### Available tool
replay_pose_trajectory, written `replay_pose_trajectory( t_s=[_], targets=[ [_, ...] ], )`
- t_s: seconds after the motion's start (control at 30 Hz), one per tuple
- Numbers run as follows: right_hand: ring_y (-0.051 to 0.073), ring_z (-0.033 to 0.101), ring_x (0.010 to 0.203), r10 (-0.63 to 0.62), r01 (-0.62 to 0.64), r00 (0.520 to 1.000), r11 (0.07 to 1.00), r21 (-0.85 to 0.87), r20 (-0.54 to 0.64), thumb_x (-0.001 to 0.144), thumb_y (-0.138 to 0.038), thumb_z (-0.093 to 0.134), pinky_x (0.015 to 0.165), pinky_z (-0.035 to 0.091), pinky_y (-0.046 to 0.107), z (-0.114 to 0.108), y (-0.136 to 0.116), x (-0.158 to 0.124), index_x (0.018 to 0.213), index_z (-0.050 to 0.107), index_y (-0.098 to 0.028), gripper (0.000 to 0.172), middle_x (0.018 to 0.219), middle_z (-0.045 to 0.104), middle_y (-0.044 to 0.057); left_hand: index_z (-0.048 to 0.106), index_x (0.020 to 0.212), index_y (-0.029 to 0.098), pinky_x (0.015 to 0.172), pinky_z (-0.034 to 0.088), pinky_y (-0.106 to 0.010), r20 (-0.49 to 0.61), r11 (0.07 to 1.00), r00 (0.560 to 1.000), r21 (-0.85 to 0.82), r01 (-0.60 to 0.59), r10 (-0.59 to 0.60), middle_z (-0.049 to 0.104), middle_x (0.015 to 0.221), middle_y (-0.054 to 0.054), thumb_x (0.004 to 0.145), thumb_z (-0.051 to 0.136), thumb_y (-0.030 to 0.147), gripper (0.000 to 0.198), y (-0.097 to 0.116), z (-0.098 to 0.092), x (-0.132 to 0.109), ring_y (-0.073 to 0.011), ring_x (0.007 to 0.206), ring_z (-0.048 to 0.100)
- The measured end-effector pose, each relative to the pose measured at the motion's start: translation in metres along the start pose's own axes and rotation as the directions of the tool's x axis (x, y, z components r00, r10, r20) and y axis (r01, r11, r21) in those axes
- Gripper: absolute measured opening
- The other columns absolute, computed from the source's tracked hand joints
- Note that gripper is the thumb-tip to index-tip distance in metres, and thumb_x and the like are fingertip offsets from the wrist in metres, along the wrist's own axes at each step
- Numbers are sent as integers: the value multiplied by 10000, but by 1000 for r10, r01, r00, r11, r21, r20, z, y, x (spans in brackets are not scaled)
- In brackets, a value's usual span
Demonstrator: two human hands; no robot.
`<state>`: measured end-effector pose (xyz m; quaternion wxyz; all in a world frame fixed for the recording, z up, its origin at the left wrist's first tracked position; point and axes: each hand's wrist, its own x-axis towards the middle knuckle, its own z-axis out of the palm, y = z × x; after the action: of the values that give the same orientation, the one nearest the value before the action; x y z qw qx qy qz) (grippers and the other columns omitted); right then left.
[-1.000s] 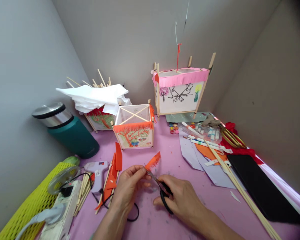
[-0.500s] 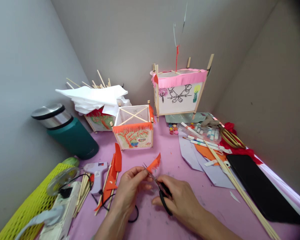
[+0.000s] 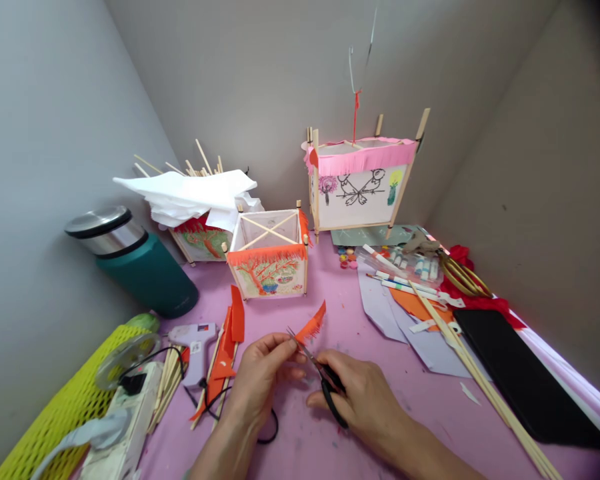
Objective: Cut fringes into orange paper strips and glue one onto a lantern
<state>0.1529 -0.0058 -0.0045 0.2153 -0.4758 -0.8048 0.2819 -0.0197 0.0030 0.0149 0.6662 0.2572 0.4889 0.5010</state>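
My left hand (image 3: 263, 370) pinches one end of an orange paper strip (image 3: 313, 325) whose lower edge is cut into a fringe. Around the handles of black-handled scissors (image 3: 336, 400) my right hand (image 3: 363, 393) is closed. The blades cross the strip right beside my left fingertips, slightly apart at the points. Behind the hands stands a small box lantern (image 3: 267, 277) of sticks and drawn-on paper, with orange fringe along its top edge. More orange paper strips (image 3: 225, 353) lie on sticks to the left of my left hand.
Left are a hot glue gun (image 3: 195, 350), a power strip (image 3: 123, 427) with cords and a teal bottle (image 3: 145, 267). A pink-fringed lantern (image 3: 363, 193) stands at the back. To the right lie purple paper sheets (image 3: 425, 343), long sticks (image 3: 480, 380) and a black phone-like slab (image 3: 525, 373).
The free end of the orange strip has shifted slightly up and right. My right hand and the scissors have moved a little to the right; my left hand stays nearly in place.
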Motion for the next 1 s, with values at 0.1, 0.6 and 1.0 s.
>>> replay_pose_trajectory(
  t_s=[0.1, 0.6, 1.0],
  targets=[
    [132, 548, 634, 9, -9, 1000, 1000, 18, 10, 806, -411, 626, 590, 346, 226, -2, -1, 0, 932, 572, -218, 236, 770, 640, -26, 658, 713, 100, 509, 503, -218, -13, 1000, 1000, 7, -2, 2, 669, 620, -56, 608, 786, 277, 242, 0, 0, 0, -127, 551, 604],
    [125, 519, 623, 42, -43, 999, 998, 41, 20, 735, -430, 685, 580, 328, 227, -5, -6, -1, 956, 595, -239, 306, 766, 617, -43, 677, 744, 115, 509, 523, -222, -90, 994, 993, -67, -83, 77, 652, 679, -29, 614, 794, 257, 225, 1, -2, 2, -122, 606, 589],
    [123, 530, 610, 42, -42, 999, 998, 40, -8, 764, -409, 660, 577, 329, 226, -2, -8, -1, 950, 595, -233, 265, 756, 631, -41, 678, 744, 114, 516, 527, -219, -78, 994, 994, -69, -81, 76, 649, 672, -28, 618, 791, 263, 225, 1, 1, 0, -121, 598, 594]
  ],
)
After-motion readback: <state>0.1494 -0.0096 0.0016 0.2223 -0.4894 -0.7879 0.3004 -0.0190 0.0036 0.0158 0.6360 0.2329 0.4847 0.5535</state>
